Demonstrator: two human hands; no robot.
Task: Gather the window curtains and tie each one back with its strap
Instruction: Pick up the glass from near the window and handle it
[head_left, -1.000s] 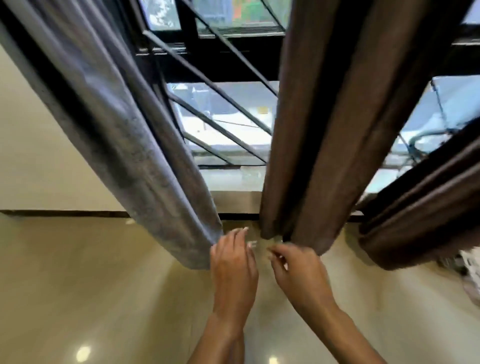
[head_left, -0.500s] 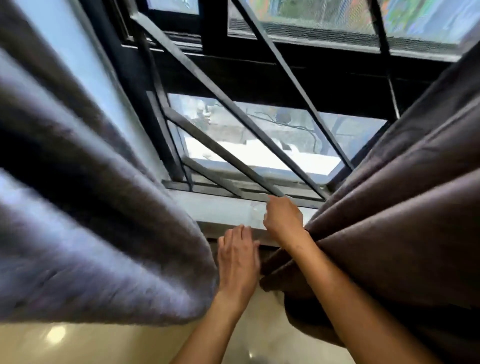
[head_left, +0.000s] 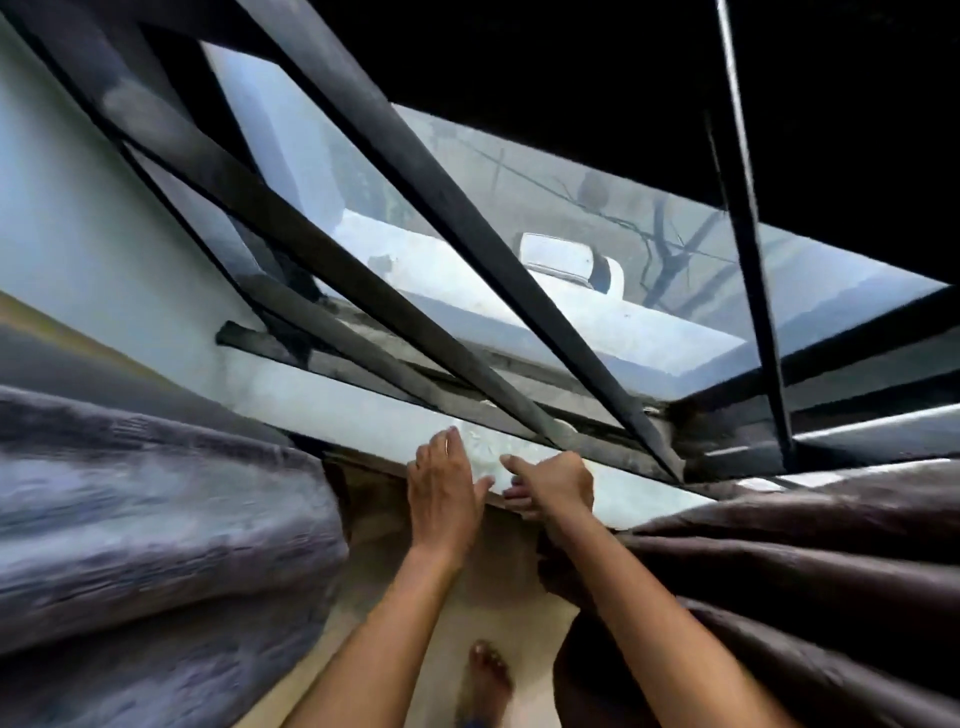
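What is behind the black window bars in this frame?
Behind the window bars the glass shows a pale ledge or rooftop, a white object and bare branches. The upper right is black, nothing readable.

A window with dark metal bars (head_left: 467, 244) is seen, the bars crossing its glass at a slant. Beyond the glass a pale ledge (head_left: 467, 280) is made out, with a white object (head_left: 561, 254) lying on it and bare branches (head_left: 670, 244) behind; finer detail is lost to haze. A pale stone sill (head_left: 363, 415) runs below the window frame. A light wall (head_left: 67, 218) is seen at the left. A bare foot (head_left: 483, 675) is planted on the beige floor (head_left: 447, 623) near the lower edge.
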